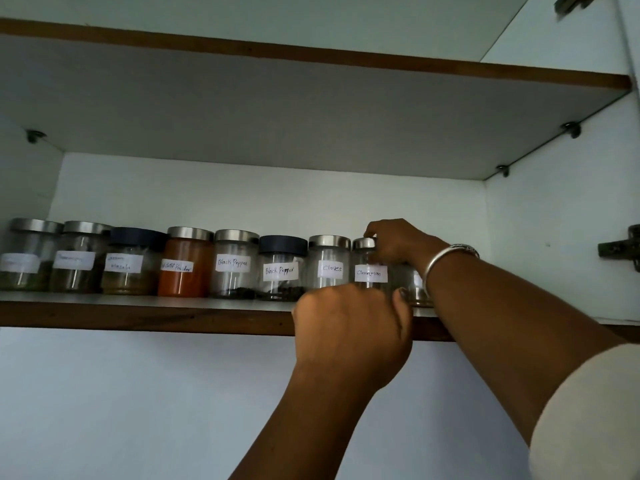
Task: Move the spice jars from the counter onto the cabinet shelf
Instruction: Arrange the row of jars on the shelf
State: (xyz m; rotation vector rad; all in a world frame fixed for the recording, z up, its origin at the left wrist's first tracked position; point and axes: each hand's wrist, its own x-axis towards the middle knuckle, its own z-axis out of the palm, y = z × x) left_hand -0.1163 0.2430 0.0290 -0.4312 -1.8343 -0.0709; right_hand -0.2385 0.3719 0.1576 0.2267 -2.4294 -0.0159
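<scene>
A row of glass spice jars with paper labels stands on the cabinet shelf. From the middle rightward I read red chilli powder, two black pepper jars, cloves and cinnamon. A last jar stands at the right end, mostly hidden by my wrist. My right hand clasps this jar's top from above, fingertips touching the cinnamon lid. My left hand is curled in front of the shelf edge, its thumb tip against the last jar's lower part.
Three more jars fill the shelf's left end. An upper shelf hangs overhead. The cabinet's right wall carries a door hinge. Bare shelf lies right of the last jar. A silver bangle is on my right wrist.
</scene>
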